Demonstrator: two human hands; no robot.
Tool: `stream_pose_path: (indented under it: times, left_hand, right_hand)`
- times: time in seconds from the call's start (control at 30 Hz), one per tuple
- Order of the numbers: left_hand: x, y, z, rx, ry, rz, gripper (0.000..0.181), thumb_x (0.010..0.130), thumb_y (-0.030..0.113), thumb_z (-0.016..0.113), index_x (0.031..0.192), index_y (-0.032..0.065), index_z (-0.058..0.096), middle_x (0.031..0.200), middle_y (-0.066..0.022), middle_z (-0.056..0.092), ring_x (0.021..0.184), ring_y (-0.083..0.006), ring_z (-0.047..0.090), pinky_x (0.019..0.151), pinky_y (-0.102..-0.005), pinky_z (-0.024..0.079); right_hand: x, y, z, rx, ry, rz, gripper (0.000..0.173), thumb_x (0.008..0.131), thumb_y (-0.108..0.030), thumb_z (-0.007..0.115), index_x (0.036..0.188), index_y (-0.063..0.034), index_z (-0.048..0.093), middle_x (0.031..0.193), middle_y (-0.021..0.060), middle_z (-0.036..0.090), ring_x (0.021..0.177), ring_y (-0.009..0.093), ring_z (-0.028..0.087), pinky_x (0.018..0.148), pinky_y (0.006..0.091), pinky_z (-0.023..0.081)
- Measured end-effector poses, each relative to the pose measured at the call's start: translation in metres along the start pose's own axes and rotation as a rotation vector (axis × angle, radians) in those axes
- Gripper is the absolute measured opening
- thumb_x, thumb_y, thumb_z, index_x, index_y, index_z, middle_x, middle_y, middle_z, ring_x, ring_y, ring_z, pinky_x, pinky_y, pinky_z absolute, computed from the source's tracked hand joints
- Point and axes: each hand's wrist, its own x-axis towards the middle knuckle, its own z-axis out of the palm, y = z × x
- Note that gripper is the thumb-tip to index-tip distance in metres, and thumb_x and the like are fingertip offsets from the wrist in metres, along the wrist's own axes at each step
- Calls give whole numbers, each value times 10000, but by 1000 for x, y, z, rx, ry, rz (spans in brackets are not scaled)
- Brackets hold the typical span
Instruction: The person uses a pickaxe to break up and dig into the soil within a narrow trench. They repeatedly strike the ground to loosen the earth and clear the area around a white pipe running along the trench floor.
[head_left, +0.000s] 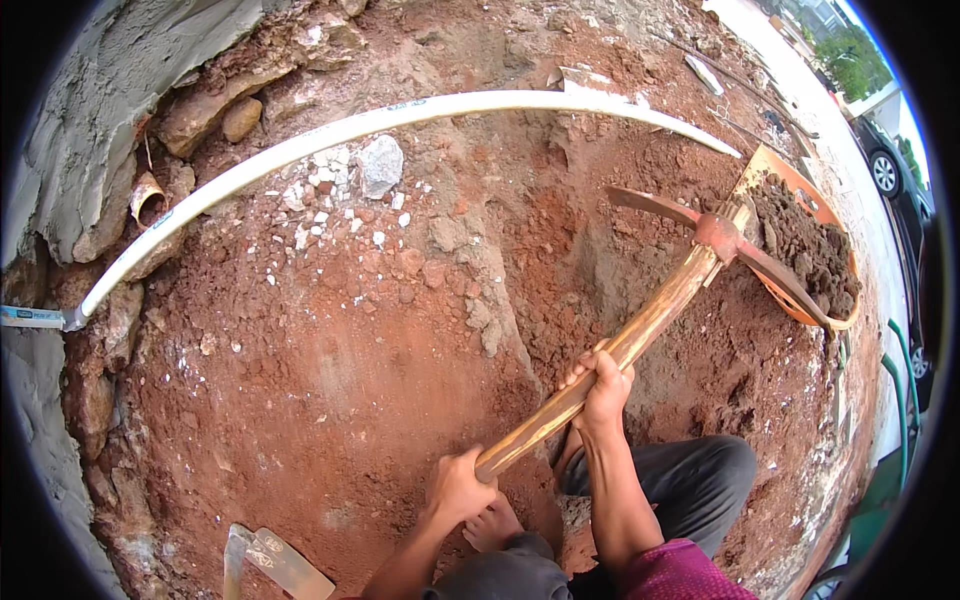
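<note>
Both hands grip the wooden handle of a pickaxe (660, 296), which slants up to the right over red soil. My left hand (463, 484) holds the butt end, low in the picture near my bare foot. Farther up the shaft, my right hand (602, 390) is wrapped around the wood. The rusty reddish head of the pickaxe is raised at the upper right, one arm pointing left, the other passing in front of an orange container (761, 166) filled with dark soil clods. Beneath the pickaxe runs a dug hollow in the soil (555, 285).
A long white plastic pipe (337, 133) arches across the ground beyond the hands. Pale rubble and a grey stone (381, 166) lie below it. A hoe (289, 562) rests at the lower left. Rocks and a cement-plastered wall (82, 112) border the left; cars stand far right.
</note>
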Motion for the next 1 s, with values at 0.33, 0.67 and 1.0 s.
stream_pose_path:
  times: [0.33, 0.67, 1.0]
  left_hand:
    - [44, 3, -3, -167, 71, -56, 379, 723, 141, 728, 1075, 13, 672, 879, -174, 710, 831, -294, 705, 747, -397, 539]
    - [-32, -1, 15, -78, 24, -11, 315, 720, 190, 733, 970, 5, 683, 821, -268, 690, 833, -447, 694, 752, -499, 565]
    - [33, 1, 42, -552, -207, -222, 141, 706, 37, 713, 775, 3, 595, 630, -61, 608, 539, -175, 598, 519, -348, 482]
  right_hand:
    - [92, 34, 61, -246, 75, 226, 49, 839, -56, 573, 812, -20, 556, 644, 94, 553, 506, 198, 563, 461, 369, 517]
    - [-19, 6, -13, -101, 24, 92, 42, 826, 0, 544, 788, 14, 535, 629, 121, 571, 483, 216, 582, 453, 363, 528]
    - [71, 30, 34, -511, -24, 117, 94, 886, -33, 618, 899, 2, 531, 656, 71, 577, 505, 163, 559, 461, 334, 491]
